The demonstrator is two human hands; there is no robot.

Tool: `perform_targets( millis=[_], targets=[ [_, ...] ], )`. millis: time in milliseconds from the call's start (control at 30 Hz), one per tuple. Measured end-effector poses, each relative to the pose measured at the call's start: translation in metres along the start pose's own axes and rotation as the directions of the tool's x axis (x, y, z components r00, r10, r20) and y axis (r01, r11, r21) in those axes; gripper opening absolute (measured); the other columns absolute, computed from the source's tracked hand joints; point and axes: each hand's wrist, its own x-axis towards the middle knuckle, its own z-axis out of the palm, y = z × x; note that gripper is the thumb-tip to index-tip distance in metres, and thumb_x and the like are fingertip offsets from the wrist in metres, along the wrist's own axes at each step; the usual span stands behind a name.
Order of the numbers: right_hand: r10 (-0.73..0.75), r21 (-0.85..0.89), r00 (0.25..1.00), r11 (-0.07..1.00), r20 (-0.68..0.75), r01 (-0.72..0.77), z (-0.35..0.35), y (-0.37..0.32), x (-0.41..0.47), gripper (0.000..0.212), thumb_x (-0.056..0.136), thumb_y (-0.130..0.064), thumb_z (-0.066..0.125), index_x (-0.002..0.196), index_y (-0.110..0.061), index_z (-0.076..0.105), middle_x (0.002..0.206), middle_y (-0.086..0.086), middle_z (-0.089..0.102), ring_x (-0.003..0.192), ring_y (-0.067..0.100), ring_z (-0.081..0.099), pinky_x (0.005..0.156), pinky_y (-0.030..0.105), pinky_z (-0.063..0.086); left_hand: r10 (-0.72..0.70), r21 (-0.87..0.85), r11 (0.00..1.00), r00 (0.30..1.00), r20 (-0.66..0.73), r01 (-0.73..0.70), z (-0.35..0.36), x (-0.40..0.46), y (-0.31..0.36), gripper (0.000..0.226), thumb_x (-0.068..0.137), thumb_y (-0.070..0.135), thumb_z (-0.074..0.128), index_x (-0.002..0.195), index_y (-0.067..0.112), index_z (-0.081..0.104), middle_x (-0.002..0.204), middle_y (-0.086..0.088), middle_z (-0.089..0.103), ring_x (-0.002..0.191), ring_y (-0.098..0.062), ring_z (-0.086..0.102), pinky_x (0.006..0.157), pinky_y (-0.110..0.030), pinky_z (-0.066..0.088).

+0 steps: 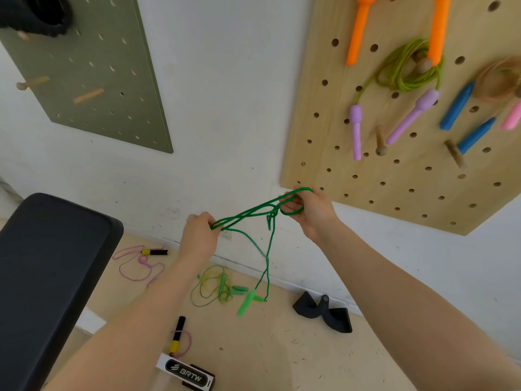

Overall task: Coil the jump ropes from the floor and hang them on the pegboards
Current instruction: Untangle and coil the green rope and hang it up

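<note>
A dark green jump rope (253, 211) is stretched in several loops between my hands. My left hand (198, 235) pinches one end of the loops; my right hand (308, 211) grips the other end just below the wooden pegboard (318, 114). Two strands hang down to its light green handles (248, 301), which dangle above the floor. On the floor lie a yellow-green rope with green handles (214, 286) and a pink rope (138, 265) with black-and-yellow handles (154, 252). A green pegboard (93, 80) hangs to the left.
The wooden pegboard holds several coiled ropes with orange (358, 32), purple (356, 131), blue (456, 108) and pink handles, plus free pegs (380, 142). A black padded bench (50, 272) fills the left. A black grip attachment (324, 311) and a BRTW label (187, 375) lie on the floor.
</note>
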Motion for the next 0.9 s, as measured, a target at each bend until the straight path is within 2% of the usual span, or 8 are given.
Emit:
perform_targets(
  millis=[167,300,467,600,667,733,800,900],
  targets=[
    [-0.070,-0.399,0.996,0.913,0.062,0.089,-0.005,0.002,0.000,0.022,0.092,-0.005,0.052,0.080,-0.016,0.037,0.068,0.002,0.030,0.054,0.015,0.028,0.053,0.028,0.033,-0.022,-0.019,1.000,0.995,-0.099,0.020,-0.010,0.000,0.007,0.015,0.087,0.008,0.059,0.101,0.001,0.058,0.109,-0.016,0.052,0.076,-0.020,0.048,0.065,-0.029,0.038],
    [-0.139,-0.846,0.945,0.421,0.296,0.327,-0.007,0.004,-0.002,0.036,0.083,-0.024,0.069,0.089,-0.015,0.035,0.073,-0.004,0.034,0.061,0.012,0.034,0.057,0.025,0.034,0.097,0.086,0.993,0.979,-0.179,-0.082,-0.007,-0.009,0.012,0.030,0.081,-0.002,0.058,0.109,0.005,0.053,0.115,-0.012,0.048,0.079,-0.029,0.053,0.073,-0.035,0.040],
    [-0.084,-0.899,0.916,0.174,0.393,0.402,-0.016,0.006,-0.004,0.053,0.079,-0.036,0.073,0.098,-0.010,0.032,0.074,-0.004,0.037,0.064,0.014,0.038,0.052,0.025,0.029,0.189,0.106,0.980,0.958,-0.217,-0.169,-0.011,-0.008,0.008,0.017,0.084,0.017,0.065,0.096,0.005,0.065,0.100,-0.008,0.058,0.074,-0.027,0.056,0.072,-0.035,0.041],
    [-0.075,-0.922,0.921,0.040,0.383,0.386,-0.022,-0.006,-0.005,0.060,0.073,-0.039,0.077,0.104,-0.011,0.034,0.075,-0.007,0.037,0.062,0.010,0.037,0.052,0.024,0.028,0.080,0.537,0.837,0.994,0.078,-0.110,-0.020,-0.008,0.007,0.050,0.089,0.057,0.047,0.063,0.014,0.053,0.061,0.001,0.042,0.084,-0.020,0.037,0.066,-0.031,0.030],
    [-0.089,-0.924,0.921,-0.076,0.380,0.374,-0.027,-0.014,-0.005,0.060,0.076,-0.037,0.075,0.112,-0.007,0.037,0.085,-0.002,0.045,0.071,0.017,0.043,0.060,0.029,0.036,0.040,0.315,0.943,0.975,0.220,-0.110,-0.025,-0.007,0.004,0.047,0.091,0.051,0.047,0.059,0.017,0.051,0.064,0.003,0.048,0.084,-0.019,0.042,0.065,-0.029,0.032],
    [-0.130,-0.937,0.930,-0.109,0.345,0.332,-0.029,-0.018,-0.003,0.056,0.080,-0.036,0.071,0.114,-0.006,0.039,0.095,0.006,0.051,0.079,0.022,0.046,0.064,0.033,0.040,0.053,-0.222,0.975,0.957,0.286,0.012,-0.024,-0.011,0.001,0.034,0.094,0.033,0.051,0.065,0.019,0.061,0.074,0.009,0.059,0.080,-0.012,0.053,0.067,-0.018,0.037],
    [-0.164,-0.959,0.945,-0.040,0.282,0.280,-0.029,-0.016,-0.001,0.053,0.081,-0.037,0.070,0.113,-0.007,0.040,0.094,0.007,0.051,0.079,0.023,0.048,0.064,0.034,0.041,-0.010,-0.574,0.811,0.984,0.177,0.111,-0.021,-0.013,0.009,0.029,0.097,0.020,0.048,0.070,0.018,0.061,0.070,0.008,0.061,0.070,-0.008,0.059,0.073,-0.019,0.045],
    [-0.161,-0.980,0.967,-0.008,0.197,0.198,-0.032,-0.002,0.003,0.062,0.080,-0.042,0.070,0.118,-0.006,0.036,0.097,0.009,0.054,0.080,0.024,0.051,0.065,0.035,0.044,-0.040,-0.907,0.334,0.966,0.257,0.255,-0.021,-0.016,0.032,0.034,0.100,0.011,0.036,0.067,0.015,0.041,0.048,0.008,0.041,0.046,-0.007,0.044,0.067,-0.024,0.045]
  ],
)
